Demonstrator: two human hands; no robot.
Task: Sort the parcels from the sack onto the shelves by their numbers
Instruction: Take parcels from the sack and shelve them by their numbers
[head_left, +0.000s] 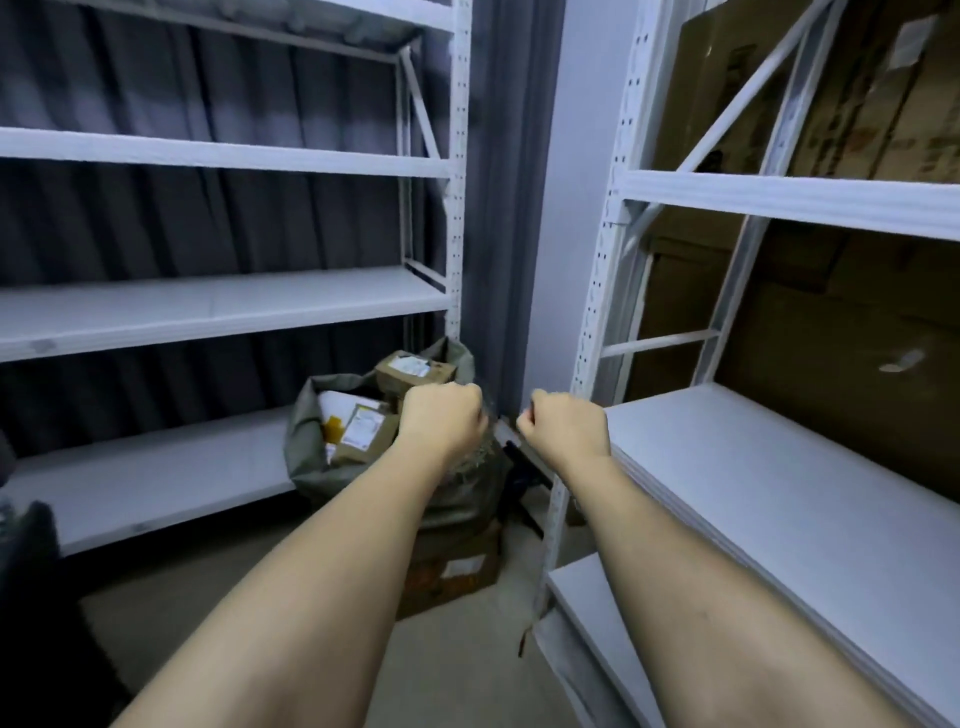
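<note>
Sack (363, 467) stands on the floor in the corner between two white racks, mouth open, leaning on the lowest board of the left rack (156, 483). Parcels (363, 428) show in the mouth: brown boxes with white labels, one box (415, 370) riding high at the far rim. Shelves of the left rack bare; right rack (779, 493) bare on its near boards, cardboard behind.

Left hand (441, 415) is fisted, fingers curled tight, apparently gripping the sack's near rim, though the cloth under the fingers is hidden. Right hand (566, 421) also fisted, just beside the sack's right edge; cannot tell if it holds cloth or nothing.

Step in hand, as judged: opening or steadying the sack to get at the parcels. Best to pull the rim wide and low, keep the sack from tipping, and lift the top box first, label up so its number reads.

Parcels lie just beyond and left of the left knuckles, untouched.
</note>
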